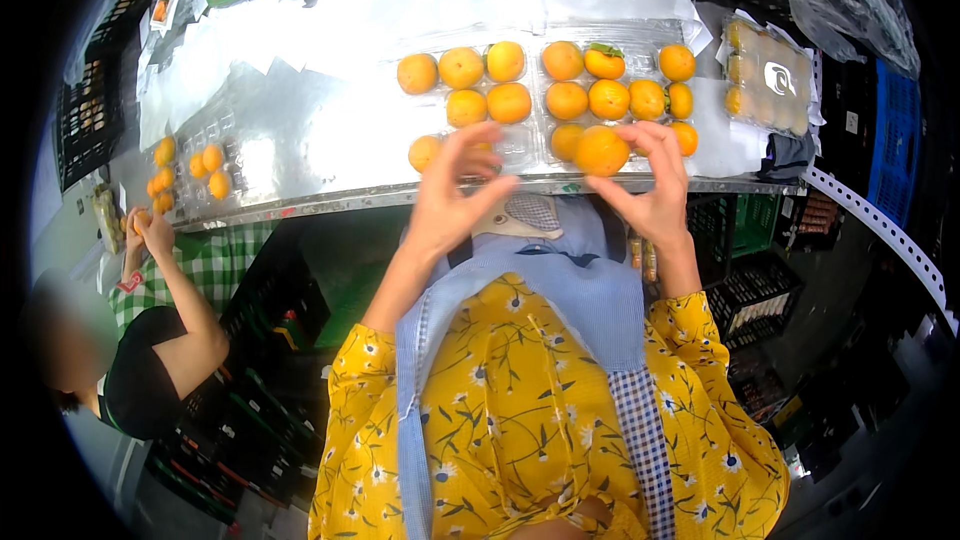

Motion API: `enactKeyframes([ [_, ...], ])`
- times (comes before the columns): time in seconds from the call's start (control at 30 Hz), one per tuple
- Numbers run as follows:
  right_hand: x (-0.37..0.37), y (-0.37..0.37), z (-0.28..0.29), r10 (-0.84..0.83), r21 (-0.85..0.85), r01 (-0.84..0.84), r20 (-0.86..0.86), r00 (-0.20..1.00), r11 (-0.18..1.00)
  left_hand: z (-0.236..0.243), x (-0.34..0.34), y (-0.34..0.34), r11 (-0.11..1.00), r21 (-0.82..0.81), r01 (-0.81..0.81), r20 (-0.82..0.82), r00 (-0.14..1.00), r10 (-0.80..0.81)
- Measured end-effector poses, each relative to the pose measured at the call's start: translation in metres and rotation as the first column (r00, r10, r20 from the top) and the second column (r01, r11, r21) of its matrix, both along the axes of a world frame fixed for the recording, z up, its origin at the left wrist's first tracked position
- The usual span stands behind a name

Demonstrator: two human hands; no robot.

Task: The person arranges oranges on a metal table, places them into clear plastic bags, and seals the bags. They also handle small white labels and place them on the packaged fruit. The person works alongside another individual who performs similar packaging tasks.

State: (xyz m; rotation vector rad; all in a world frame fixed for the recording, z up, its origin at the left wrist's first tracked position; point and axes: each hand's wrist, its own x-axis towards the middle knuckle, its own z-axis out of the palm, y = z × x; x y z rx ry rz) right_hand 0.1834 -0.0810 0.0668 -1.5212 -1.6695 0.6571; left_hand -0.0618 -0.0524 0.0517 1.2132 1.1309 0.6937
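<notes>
Over a shiny table [310, 155], pinched an orange fruit [602, 151] between thumb and fingers of the right hand [657, 193], above a clear tray [643, 58]; held the left hand [448, 195] spread, empty. Seemed light, firm, smooth, bruisable: best cupped around its sides.

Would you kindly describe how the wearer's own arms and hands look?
The left sleeve and right sleeve are yellow, printed with white flowers and dark stems, and stop short of the wrists. The left hand and right hand are ungloved; no watch or bracelet shows.
</notes>
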Motion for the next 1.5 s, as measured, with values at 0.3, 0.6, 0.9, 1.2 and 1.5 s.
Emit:
enactKeyframes([
  [0.3, -0.020, 0.003, 0.014, 0.138, -0.140, -0.196, -0.343, 0.929, 0.971, 0.009, 0.031, 0.004, 0.985, -0.137, 0.108, 0.372, 0.927, -0.050],
  [0.6, -0.035, 0.006, -0.003, -0.133, -0.355, -0.125, -0.618, 0.775, 0.926, -0.001, 0.025, 0.001, 0.987, 0.034, 0.160, 0.197, 0.967, -0.163],
  [0.9, -0.041, 0.011, -0.007, -0.087, -0.334, -0.168, -0.629, 0.773, 0.928, 0.002, 0.021, 0.001, 0.965, -0.231, 0.122, 0.353, 0.935, -0.033],
  [1.2, -0.047, 0.006, -0.017, -0.048, -0.415, -0.189, -0.498, 0.866, 0.890, 0.007, -0.046, 0.015, 0.949, -0.294, -0.112, 0.303, 0.931, 0.203],
  [1.5, -0.087, 0.028, 0.007, -0.050, -0.463, -0.298, -0.602, 0.797, 0.835, 0.001, -0.049, 0.006, 0.964, -0.266, 0.020, 0.408, 0.908, 0.094],
])
